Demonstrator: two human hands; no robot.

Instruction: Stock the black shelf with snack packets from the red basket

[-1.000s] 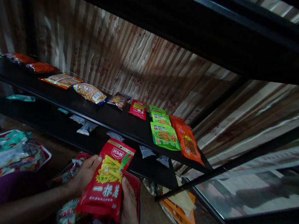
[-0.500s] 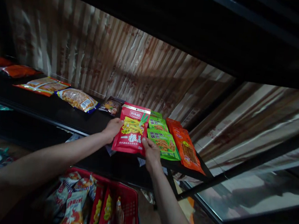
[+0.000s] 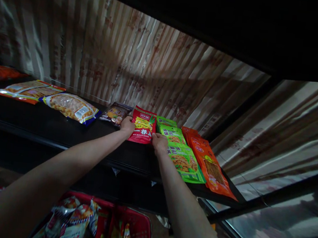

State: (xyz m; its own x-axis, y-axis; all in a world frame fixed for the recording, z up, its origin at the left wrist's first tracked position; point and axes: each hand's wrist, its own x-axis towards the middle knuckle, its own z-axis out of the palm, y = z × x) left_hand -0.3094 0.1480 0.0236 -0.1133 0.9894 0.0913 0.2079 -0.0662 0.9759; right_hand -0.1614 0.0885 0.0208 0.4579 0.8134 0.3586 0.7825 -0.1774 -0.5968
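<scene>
A red snack packet lies on the black shelf, between a dark brown packet and a row of green packets. My left hand grips the red packet's lower left corner. My right hand pinches its lower right corner. Both arms reach forward over the shelf edge.
Orange packets lie to the right of the green ones. A clear bag of yellow snacks and flat orange-edged packs lie to the left. A red basket with several snack packets stands on the floor below. A striped curtain hangs behind.
Both hands lifted the red packet from above the basket up to the shelf and set it down flat next to the green packets. The view moved closer to the shelf.
</scene>
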